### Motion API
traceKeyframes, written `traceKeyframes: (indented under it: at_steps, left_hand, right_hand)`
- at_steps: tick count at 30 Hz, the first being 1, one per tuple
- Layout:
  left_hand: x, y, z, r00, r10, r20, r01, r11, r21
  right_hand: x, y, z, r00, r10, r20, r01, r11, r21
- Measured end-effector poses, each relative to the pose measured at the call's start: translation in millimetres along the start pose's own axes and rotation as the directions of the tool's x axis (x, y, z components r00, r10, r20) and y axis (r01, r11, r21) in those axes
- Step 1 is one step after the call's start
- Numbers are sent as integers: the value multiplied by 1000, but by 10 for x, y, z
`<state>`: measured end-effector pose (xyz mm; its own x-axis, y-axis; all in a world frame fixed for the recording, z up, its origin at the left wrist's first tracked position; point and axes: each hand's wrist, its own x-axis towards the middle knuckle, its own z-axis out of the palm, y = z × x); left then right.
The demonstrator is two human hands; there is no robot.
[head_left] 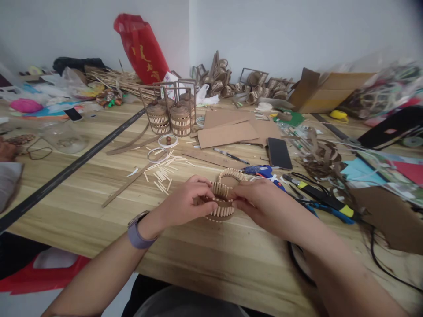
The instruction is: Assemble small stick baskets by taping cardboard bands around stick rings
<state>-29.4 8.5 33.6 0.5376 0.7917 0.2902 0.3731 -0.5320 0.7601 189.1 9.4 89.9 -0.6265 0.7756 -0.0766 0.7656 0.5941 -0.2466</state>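
Observation:
Between my hands, on the near part of the wooden table, is a small round basket ring [222, 212] of pale sticks set upright around brown strips. My left hand [194, 200] grips its left rim, thumb and fingers closed. From the right, my right hand [249, 199] pinches the opposite rim, partly hiding it. Just behind stands a similar stick ring [231, 175] on cardboard, close to my right hand. A blue glue gun [259, 170] lies beyond that hand. Loose short sticks [161, 174] are scattered to the left, near two white rings [157, 154].
Lidded stick baskets in frames [180, 118] stand at the back, by cardboard sheets [228, 132]. A phone [279, 153], a yellow-black cutter [317, 196] and cables lie to the right. A long dark strip [76, 164] crosses the left. Another person's hand [7, 149] shows at the left edge.

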Motion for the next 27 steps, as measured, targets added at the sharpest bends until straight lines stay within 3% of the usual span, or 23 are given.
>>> traceKeyframes:
  at_steps: [9,17,22,27]
  left_hand:
    - [24,32,22,994,-13,106,17,999,-35]
    - [20,30,23,992,-27,124,32,999,-38]
    - [8,1,18,994,-19,103,22,999,-29]
    - [11,-12,-3,994,-20,111,25,999,-41]
  right_hand:
    - [5,-167,38,994,77,78,-74,996,-53]
    - [25,-187,52,996,46,79,-46,999,-3]
    - [15,-151,-11,991,111,80,-115,993,41]
    - [-8,-53,-20,998,34,59,-36,999,17]
